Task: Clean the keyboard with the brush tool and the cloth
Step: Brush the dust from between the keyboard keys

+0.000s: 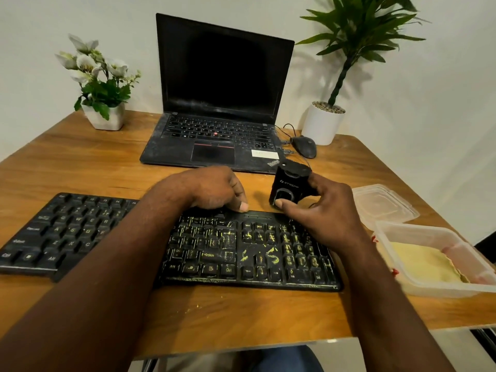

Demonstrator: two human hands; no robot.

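Head view: black full-size keyboard [241,251] on wooden table [80,162], long axis left-right, yellow crumbs over its right half.
Right hand [322,210]: thumb and fingers pinch small black block-shaped brush tool [288,183], just beyond the keyboard's far edge.
Left hand [214,187]: fingers curled, thumb on far rim; grip cannot be told.
Yellow cloth [424,267]: in clear plastic tub [418,228], right of keyboard.
Next move: probably tool drawn nearward onto crumbed keys.

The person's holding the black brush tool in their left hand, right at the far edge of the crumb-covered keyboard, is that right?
Not quite. The head view shows the black brush tool held in the right hand, not the left hand. It is indeed right at the far edge of the crumb-covered keyboard.
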